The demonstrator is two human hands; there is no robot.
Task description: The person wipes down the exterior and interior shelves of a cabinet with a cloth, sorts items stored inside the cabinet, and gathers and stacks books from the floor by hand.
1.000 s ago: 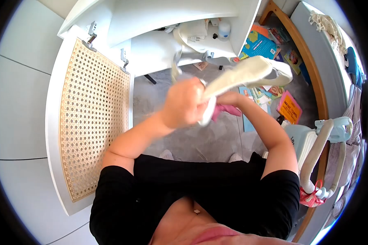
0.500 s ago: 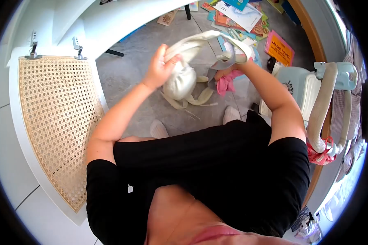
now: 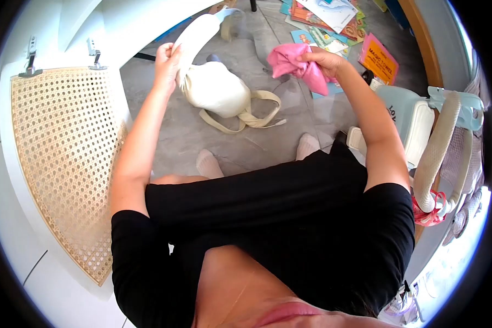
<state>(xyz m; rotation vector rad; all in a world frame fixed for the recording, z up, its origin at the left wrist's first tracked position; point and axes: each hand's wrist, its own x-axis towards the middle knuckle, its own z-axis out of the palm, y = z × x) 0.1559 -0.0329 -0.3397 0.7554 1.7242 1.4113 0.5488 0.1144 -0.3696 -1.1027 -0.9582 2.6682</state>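
Pink crumpled cloth (image 3: 291, 61) gripped by R fingers (image 3: 313, 57), smooth rounded cream bundle (image 3: 218, 90) by L fingers (image 3: 164, 53).

I'm reaching forward on both sides, hands well apart, roughly level. My left hand (image 3: 168, 68) is gripping, fingers (image 3: 163, 52) curling in; left forearm (image 3: 141, 134) is slanting inward from a bent elbow. My right hand (image 3: 323, 60) is clasping, fingertips pointing inward; right forearm (image 3: 361, 101) is angling inward too. Left foot (image 3: 209, 164) and right foot (image 3: 308, 146) are showing between the forearms.
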